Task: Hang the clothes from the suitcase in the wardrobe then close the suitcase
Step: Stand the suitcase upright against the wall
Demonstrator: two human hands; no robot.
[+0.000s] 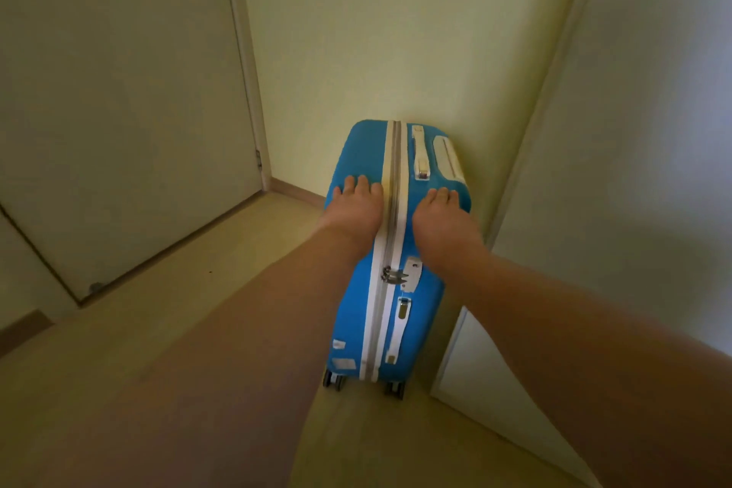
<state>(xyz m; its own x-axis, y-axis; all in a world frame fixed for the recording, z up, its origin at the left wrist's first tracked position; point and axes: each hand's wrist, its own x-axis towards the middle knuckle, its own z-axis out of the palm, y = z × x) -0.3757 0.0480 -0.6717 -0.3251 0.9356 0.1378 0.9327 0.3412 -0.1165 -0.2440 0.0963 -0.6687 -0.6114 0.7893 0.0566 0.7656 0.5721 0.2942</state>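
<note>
A blue hard-shell suitcase (pixel 353 313) stands upright on its wheels (pixel 332 379) against the back wall, shut, with its white-edged zip (pixel 390 170) closed. The zip pulls sit at the lock (pixel 397 276). My left hand (pixel 354 206) lies on the shell left of the zip, near the top corner, fingers curled over it. My right hand (pixel 441 218) holds the shell right of the zip, just below the white top handle (pixel 420 154). No clothes are in view.
A closed pale door (pixel 119 111) fills the left. A white door panel (pixel 633 170) stands close on the right, beside the suitcase. The pale green wall (pixel 396 32) is behind it. Light flooring (pixel 198 289) spreads to the left and front.
</note>
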